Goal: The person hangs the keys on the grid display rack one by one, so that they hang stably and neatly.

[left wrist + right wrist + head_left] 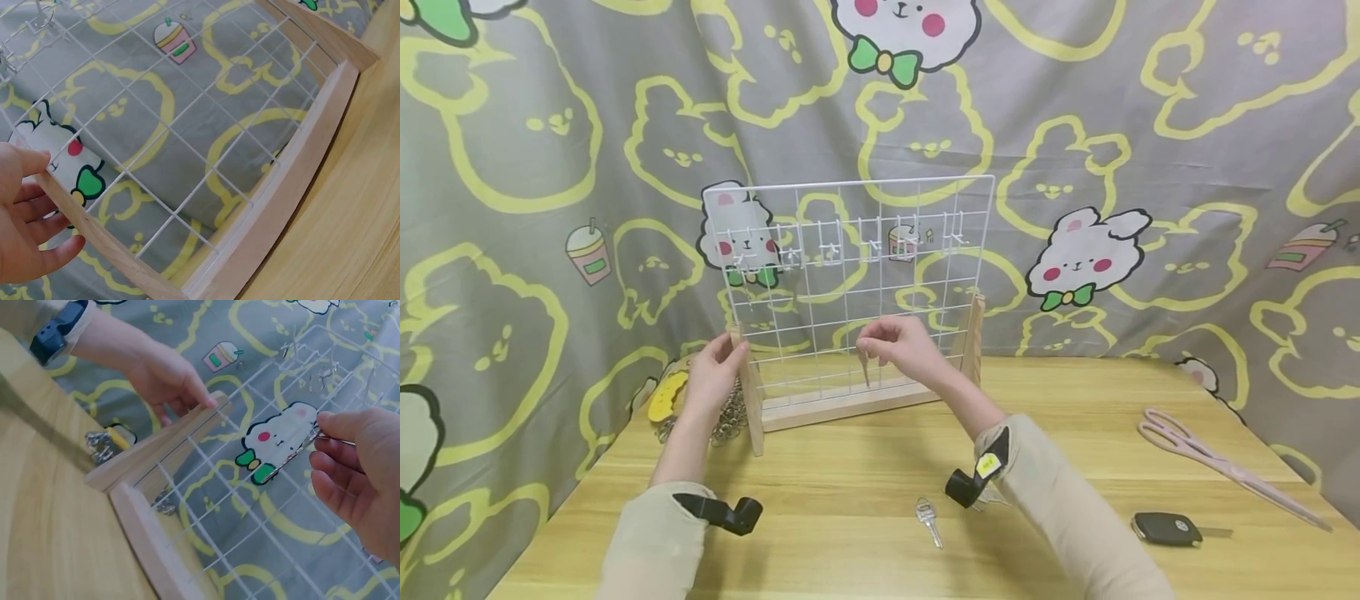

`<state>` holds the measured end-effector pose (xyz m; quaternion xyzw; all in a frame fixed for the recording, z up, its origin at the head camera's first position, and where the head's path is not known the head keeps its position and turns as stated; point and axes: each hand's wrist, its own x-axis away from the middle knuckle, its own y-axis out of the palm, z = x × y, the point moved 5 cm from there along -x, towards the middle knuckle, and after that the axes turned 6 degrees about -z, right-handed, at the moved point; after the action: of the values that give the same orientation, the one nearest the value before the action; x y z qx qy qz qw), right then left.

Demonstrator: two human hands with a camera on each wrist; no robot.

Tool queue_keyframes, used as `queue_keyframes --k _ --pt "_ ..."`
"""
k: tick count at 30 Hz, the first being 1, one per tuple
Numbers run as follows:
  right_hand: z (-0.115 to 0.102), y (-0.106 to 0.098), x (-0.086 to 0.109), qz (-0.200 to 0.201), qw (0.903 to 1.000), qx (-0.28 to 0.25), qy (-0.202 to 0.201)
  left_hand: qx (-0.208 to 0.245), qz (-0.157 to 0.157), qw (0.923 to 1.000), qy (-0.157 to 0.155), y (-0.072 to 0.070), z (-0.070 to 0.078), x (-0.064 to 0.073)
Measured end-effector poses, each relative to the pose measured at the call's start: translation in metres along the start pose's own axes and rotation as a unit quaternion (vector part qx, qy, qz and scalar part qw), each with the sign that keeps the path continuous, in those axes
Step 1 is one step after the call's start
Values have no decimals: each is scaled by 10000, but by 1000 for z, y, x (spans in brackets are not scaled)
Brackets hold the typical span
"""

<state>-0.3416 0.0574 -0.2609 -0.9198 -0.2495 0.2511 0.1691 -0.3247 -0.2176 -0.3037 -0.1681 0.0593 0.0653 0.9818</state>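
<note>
Patterned cloth (1060, 83) hangs behind a wooden tabletop (827, 508). Before a white wire rack (850, 406), a key (864, 368) is pinched in the right hand (906, 346); the left hand (711, 375) grips the rack's side post (750, 404). Metal rings (728, 423) lie beside the post, another key (928, 523) nearer, a car key (1167, 529) and scissors (1243, 477) rightward.
</note>
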Motion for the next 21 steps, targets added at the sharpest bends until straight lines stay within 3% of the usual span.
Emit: queue_keyframes --k 13,21 --pt "-40 -10 -29 519 9973 -266 -455 54 -51 10000 4 -1 2 0" --pt "-54 -15 -42 728 9957 -441 -363 35 -43 10000 24 -1 2 0"
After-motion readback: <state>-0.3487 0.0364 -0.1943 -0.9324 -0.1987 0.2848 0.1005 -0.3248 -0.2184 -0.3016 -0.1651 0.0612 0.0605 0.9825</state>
